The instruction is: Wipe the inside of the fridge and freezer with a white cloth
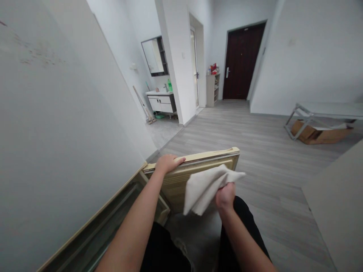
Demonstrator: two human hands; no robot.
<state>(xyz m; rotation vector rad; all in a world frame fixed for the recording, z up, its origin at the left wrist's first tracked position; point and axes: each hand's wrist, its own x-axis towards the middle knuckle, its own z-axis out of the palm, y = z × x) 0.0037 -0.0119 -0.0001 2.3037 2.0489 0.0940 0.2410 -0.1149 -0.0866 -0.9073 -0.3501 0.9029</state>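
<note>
A cream-coloured door (210, 154), which looks like a fridge door with a seal strip and a ribbed inner panel, stands swung out from its cabinet (166, 211). My left hand (168, 163) grips the door's top edge near the hinge side, fingers closed over it. In my right hand (226, 194) is a bunched white cloth (205, 185), its loose part hanging in front of the inner panel. The cloth covers part of that panel, and I cannot tell whether it touches it. The cabinet top (113, 223) runs along the wall at lower left.
A marked white wall (70, 113) rises close on the left. Grey plank floor (263, 151) stretches toward a dark door (244, 62). A bench (329, 108) with a cardboard box (320, 135) under it stands at right. A washbasin cabinet (161, 102) and mop (141, 102) are farther back.
</note>
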